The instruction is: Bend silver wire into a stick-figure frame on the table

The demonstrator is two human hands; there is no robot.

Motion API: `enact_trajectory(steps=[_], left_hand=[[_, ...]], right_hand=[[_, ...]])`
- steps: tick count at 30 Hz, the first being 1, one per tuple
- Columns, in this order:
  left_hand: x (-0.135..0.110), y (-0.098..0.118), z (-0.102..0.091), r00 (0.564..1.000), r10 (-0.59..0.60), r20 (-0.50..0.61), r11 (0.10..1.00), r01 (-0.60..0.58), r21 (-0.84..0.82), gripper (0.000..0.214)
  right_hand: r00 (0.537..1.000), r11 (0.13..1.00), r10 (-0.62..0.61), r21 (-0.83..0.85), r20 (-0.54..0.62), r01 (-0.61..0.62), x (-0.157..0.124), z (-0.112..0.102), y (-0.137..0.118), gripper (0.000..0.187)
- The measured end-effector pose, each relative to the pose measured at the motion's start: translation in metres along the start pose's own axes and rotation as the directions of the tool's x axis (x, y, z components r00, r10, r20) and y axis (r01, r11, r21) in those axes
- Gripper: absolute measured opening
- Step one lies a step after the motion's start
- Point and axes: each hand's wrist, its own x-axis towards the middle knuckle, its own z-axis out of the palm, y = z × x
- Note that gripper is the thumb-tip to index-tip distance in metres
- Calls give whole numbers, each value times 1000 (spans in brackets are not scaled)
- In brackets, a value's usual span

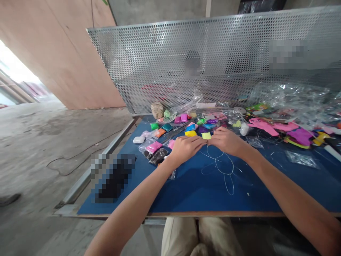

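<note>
Above the blue tabletop, my left hand and my right hand meet fingertip to fingertip. Both are closed in a pinch on a thin silvery wire, whose bent loops hang below the fingers and spread over the table. What exactly lies between the fingertips is too small to make out. Just beyond the hands are a pale yellow clay packet and a deeper yellow packet. A pink packet sits to the left of my left hand.
A perforated metal panel stands along the table's back edge. A white earbud case and a pixelated dark object lie at the left. Pink cut-out pieces and crumpled clear plastic crowd the right side.
</note>
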Motion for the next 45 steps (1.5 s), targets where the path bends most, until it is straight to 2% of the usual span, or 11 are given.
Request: enact_trajectory(steps=[3, 11, 18, 24, 30, 35, 39, 45], left_hand=[[-1, 0, -1, 994, 110, -13, 991, -109, 78, 22], [-1, 1, -3, 988, 139, -74, 990, -136, 46, 15], [3, 6, -14, 967, 242, -86, 952, -219, 212, 15], [4, 4, -14, 984, 173, -43, 967, -161, 197, 19], [5, -6, -12, 986, 164, -29, 975, -157, 160, 23], [6, -9, -9, 990, 137, -16, 981, -134, 139, 28], [5, -12, -9, 988, 153, -3, 984, -152, 92, 29], [3, -21, -8, 982, 140, 125, 987, -149, 62, 29]], right_hand=[[999, 999, -13, 38, -32, 14, -2, -2, -2, 23], [998, 997, -18, 70, -58, 22, -2, -12, -6, 29], [997, 998, -3, 61, -80, 8, 1, -15, -7, 29], [997, 997, 28, 73, -71, -23, 5, -15, -9, 30], [988, 946, 149, 297, -48, -128, -8, -11, 7, 32], [984, 966, 168, 210, -51, -154, -8, -13, 7, 35], [992, 987, 102, 132, -71, -93, -3, -15, 1, 42], [992, 990, 106, 102, -73, -98, -7, -6, 10, 45]])
